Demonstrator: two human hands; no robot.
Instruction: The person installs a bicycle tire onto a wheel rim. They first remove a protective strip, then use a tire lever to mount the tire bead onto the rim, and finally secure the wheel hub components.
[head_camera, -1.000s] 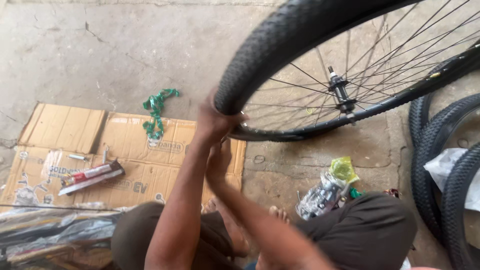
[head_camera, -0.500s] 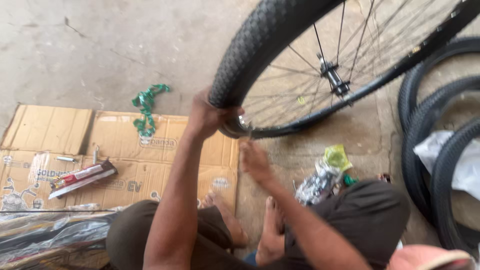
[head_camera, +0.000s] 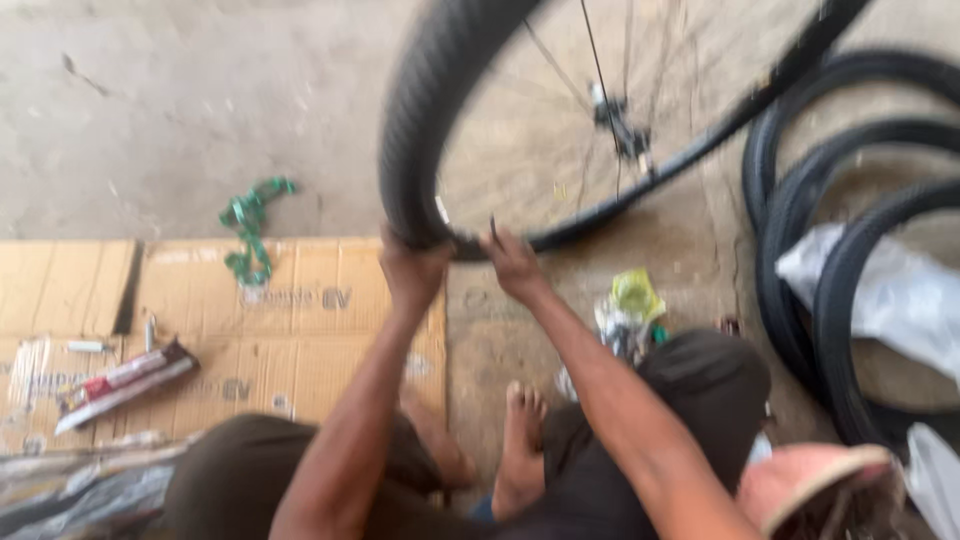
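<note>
A spoked bicycle wheel with a black tyre (head_camera: 430, 110) stands in front of me on the concrete, its hub (head_camera: 620, 125) up to the right. My left hand (head_camera: 412, 268) grips the bottom of the tyre. My right hand (head_camera: 512, 262) holds the rim just beside it, fingers on the tyre's edge. I sit on the ground, knees apart, one bare foot (head_camera: 520, 440) between them.
Flattened cardboard (head_camera: 300, 330) covers the floor at left, with a green strip (head_camera: 250, 230), a small red and white packet (head_camera: 120, 378) and a metal piece (head_camera: 150, 330). Spare black tyres (head_camera: 800, 260) and white plastic (head_camera: 880, 290) lie at right. Crumpled wrappers (head_camera: 630, 300) sit by my knee.
The wheel has shifted right and closer. My right hand rose from my lap to the rim beside the left hand. The view is blurrier from motion.
</note>
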